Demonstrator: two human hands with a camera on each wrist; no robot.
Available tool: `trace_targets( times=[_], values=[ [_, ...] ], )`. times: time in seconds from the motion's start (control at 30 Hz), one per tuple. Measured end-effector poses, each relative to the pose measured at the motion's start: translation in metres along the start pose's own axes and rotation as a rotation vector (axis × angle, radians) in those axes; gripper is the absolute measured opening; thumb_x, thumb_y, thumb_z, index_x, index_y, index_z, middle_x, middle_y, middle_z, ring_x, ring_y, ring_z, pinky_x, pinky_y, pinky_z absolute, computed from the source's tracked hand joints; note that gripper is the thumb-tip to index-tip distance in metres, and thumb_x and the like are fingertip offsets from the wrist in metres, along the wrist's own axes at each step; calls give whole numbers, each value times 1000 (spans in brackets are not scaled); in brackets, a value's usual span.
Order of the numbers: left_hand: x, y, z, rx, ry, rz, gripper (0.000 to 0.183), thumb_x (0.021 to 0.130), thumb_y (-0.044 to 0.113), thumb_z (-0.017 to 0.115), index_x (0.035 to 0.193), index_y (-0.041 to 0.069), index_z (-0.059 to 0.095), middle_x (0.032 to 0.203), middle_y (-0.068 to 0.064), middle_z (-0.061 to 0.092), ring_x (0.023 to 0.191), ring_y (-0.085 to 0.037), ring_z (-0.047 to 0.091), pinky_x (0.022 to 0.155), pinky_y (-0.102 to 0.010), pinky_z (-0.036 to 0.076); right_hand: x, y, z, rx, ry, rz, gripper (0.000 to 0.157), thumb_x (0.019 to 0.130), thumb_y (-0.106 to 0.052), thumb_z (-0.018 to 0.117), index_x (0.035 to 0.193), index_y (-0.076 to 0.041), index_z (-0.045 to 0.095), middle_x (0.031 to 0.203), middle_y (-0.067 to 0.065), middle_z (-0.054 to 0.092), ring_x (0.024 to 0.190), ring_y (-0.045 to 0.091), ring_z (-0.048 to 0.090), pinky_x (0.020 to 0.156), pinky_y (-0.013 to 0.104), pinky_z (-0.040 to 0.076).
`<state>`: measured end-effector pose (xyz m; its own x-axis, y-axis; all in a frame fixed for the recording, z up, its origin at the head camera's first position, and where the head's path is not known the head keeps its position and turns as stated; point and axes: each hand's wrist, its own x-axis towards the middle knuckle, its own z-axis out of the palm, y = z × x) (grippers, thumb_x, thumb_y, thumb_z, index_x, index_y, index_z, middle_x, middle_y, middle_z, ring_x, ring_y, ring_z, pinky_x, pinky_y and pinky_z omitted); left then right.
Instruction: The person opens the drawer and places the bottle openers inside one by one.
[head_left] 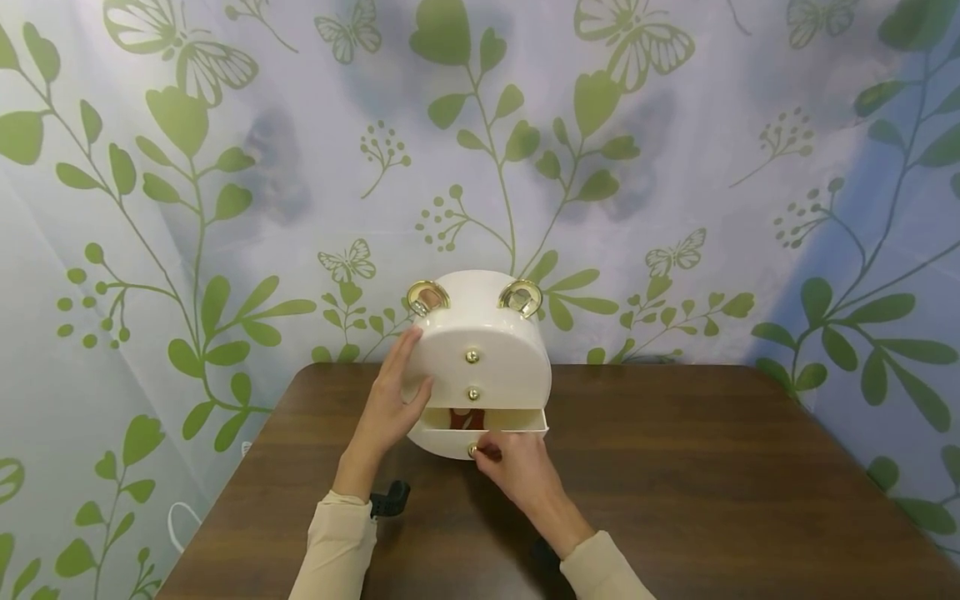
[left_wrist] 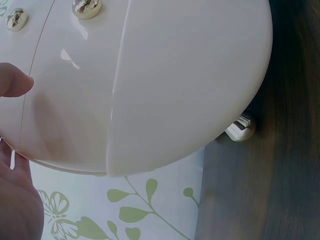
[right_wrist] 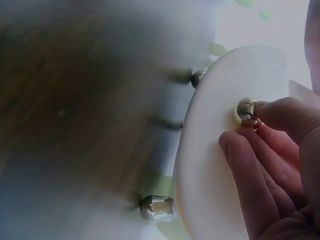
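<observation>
A white, rounded drawer box (head_left: 480, 312) with gold ears stands on the table. Its bottom drawer (head_left: 438, 445) is pulled out, and something dark red (head_left: 467, 419) shows inside, too small to tell what. My right hand (head_left: 525, 471) pinches the gold drawer knob (right_wrist: 245, 111) between thumb and fingers. On the box's left side rests my left hand (head_left: 386, 408), its fingers along the side and the thumb against the front; only part of that hand appears in the left wrist view. Two more gold knobs sit higher on the front, above the open drawer.
The brown wooden table (head_left: 712, 483) extends to both sides of the box. Behind it hangs a pale cloth (head_left: 300, 208) printed with green leaves and butterflies. Small round metal feet (right_wrist: 157, 207) hold the box off the tabletop. A white cable (head_left: 176, 525) is beside the table's left edge.
</observation>
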<state>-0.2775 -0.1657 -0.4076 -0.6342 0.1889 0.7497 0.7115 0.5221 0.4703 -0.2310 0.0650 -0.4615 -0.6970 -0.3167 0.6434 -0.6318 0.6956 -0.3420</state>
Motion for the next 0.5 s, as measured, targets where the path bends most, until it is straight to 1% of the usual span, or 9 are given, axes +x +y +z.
trace_targets(
  times=[0.13,0.37,0.5],
  values=[
    [1,1,0,-8,5,10,81,90,-2,73,161,11,36,165,-14,35,152,-33,34,123,-20,21,4,2,2,2,16,7,16,77,-9,89,75,-17,76,72,-8,74,65,4,67,63,24,56],
    [0,-1,1,-7,6,2,82,90,-3,73,161,11,36,165,-14,36,153,-33,33,123,-19,20,7,3,4,33,-4,74,14,79,-9,88,76,-15,76,74,-6,76,67,5,71,63,25,58],
    [0,-1,1,-6,10,6,82,90,-3,73,161,11,35,165,-14,36,152,-33,33,123,-19,20,8,3,6,41,-10,94,13,79,-9,87,77,-15,76,75,-6,76,68,7,72,64,27,58]
  ],
)
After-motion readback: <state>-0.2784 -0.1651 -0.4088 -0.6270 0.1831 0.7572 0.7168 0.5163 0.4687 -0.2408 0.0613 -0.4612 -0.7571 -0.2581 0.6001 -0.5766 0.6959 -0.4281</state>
